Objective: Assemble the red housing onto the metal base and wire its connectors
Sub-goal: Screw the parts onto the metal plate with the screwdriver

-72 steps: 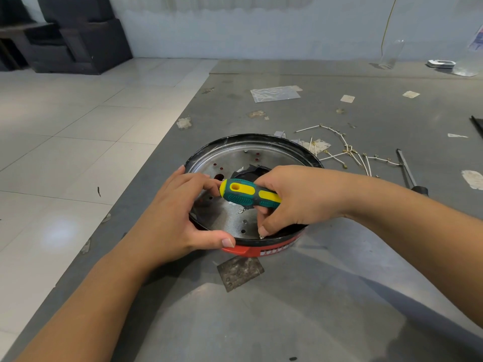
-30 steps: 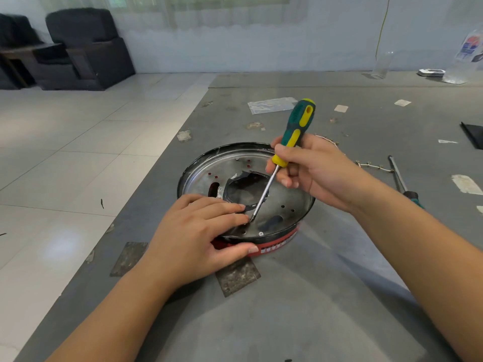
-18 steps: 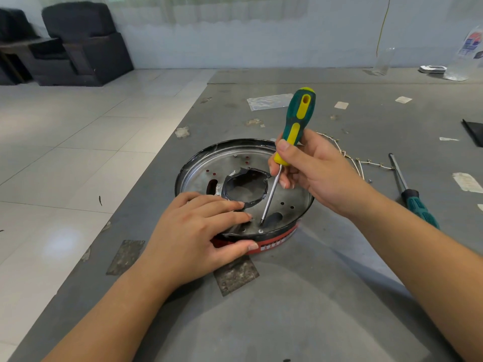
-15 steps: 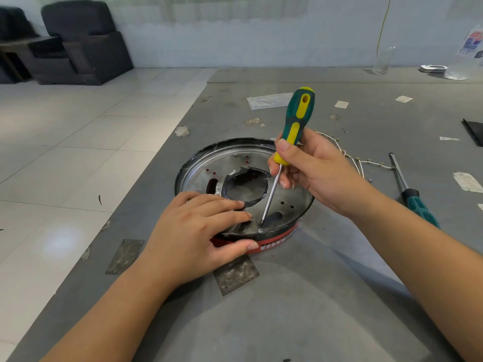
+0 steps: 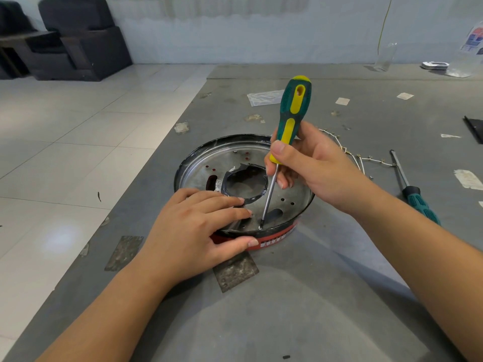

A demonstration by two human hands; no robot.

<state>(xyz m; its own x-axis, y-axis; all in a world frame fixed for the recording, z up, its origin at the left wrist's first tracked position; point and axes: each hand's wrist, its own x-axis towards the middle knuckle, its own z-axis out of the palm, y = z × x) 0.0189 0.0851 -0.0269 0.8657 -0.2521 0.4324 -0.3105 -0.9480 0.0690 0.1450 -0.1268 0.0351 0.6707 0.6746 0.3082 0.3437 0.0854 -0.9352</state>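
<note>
Only the head view here. The metal base sits on the red housing near the left edge of the desk. The left hand lies flat across the near rim with fingers straight and thumb against the red side, probably pinning it so nothing spins. The right hand has its fingers wrapped low on the green-yellow screwdriver, whose tip is planted on a screw by the near rim. A spare screwdriver and loose wires lie off to the right.
</note>
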